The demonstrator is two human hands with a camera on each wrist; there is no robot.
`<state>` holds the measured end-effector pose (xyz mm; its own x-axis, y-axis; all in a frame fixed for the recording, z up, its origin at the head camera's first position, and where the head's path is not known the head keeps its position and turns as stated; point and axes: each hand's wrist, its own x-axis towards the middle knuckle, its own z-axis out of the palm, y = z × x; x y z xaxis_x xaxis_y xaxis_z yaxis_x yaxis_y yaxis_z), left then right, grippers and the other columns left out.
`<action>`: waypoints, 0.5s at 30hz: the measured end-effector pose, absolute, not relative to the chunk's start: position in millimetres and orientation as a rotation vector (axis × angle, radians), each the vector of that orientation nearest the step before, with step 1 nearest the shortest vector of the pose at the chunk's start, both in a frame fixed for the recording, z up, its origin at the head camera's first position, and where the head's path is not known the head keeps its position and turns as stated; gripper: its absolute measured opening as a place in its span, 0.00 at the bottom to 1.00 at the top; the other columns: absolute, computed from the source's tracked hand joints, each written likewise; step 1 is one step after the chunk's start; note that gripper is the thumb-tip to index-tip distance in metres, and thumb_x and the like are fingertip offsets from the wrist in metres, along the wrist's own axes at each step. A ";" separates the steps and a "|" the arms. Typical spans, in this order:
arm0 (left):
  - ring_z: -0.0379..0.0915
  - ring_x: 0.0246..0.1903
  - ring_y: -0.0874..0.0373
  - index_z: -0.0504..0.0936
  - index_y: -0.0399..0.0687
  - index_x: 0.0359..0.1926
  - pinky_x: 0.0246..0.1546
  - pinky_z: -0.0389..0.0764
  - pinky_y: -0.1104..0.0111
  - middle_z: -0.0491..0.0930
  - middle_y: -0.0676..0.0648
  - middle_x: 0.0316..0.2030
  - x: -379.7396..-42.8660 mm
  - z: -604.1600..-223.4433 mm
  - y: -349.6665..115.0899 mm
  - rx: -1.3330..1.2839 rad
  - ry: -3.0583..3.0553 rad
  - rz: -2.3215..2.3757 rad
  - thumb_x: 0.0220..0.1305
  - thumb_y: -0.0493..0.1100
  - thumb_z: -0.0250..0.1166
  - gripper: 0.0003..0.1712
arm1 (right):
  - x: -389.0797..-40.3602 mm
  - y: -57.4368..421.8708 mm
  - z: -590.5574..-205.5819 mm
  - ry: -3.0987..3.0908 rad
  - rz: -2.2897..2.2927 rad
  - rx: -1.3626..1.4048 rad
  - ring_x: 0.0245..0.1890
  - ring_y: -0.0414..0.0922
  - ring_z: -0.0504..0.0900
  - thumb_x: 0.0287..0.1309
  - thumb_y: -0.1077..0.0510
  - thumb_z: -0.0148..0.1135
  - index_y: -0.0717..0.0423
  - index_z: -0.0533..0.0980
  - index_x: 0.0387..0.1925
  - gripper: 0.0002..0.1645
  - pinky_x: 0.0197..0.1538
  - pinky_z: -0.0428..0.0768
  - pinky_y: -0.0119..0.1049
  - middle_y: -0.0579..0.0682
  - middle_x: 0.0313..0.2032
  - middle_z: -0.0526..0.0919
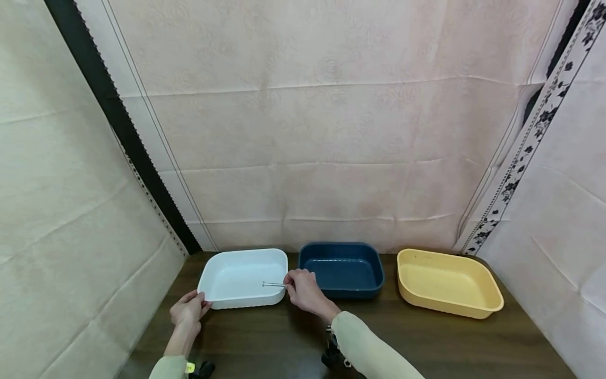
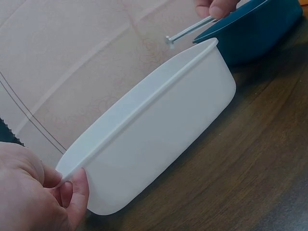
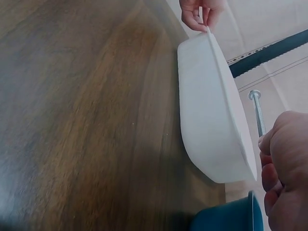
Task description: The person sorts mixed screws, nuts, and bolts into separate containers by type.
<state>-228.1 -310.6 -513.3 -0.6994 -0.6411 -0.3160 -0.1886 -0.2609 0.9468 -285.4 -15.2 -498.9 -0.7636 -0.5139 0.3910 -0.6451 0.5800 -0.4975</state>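
A white plastic tray (image 1: 243, 303) lies at the left of the table. My left hand (image 1: 188, 309) pinches its near left corner, thumb outside the wall and fingers at the rim (image 2: 126, 122). Over the tray's right side, my right hand (image 1: 303, 288) holds a long silver bolt (image 1: 273, 285) by one end between thumb and fingers. The bolt (image 3: 258, 111) points left, its flat round head at the free end and thread showing along the shank. Whether a second bolt lies alongside it, I cannot tell. Part of the shank is hidden in the fingers.
Just right of the white tray stands a dark blue tray (image 1: 341, 293), partly behind my right hand. Farther right is a yellow tray (image 1: 447, 306). All rest on a dark wooden table (image 1: 265, 342), with pale cloth (image 1: 331, 158) hanging behind and at both sides.
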 end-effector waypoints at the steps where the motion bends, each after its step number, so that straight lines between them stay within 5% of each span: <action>1: 0.79 0.24 0.66 0.70 0.28 0.64 0.34 0.86 0.72 0.70 0.34 0.51 -228.0 -513.4 -310.6 1.008 -1.673 -2.033 0.69 0.31 0.59 0.24 | -286.1 -17.3 -498.5 -2.611 0.945 0.962 0.33 0.42 0.71 0.62 0.66 0.64 0.55 0.81 0.32 0.04 0.40 0.67 0.37 0.43 0.28 0.77; 15: 0.79 0.25 0.66 0.70 0.28 0.64 0.36 0.85 0.72 0.71 0.33 0.51 -225.0 -513.4 -310.5 1.004 -1.687 -2.017 0.70 0.33 0.59 0.24 | -292.3 -41.6 -502.4 -2.674 0.923 0.847 0.33 0.44 0.72 0.62 0.66 0.65 0.55 0.82 0.31 0.05 0.42 0.68 0.40 0.45 0.29 0.79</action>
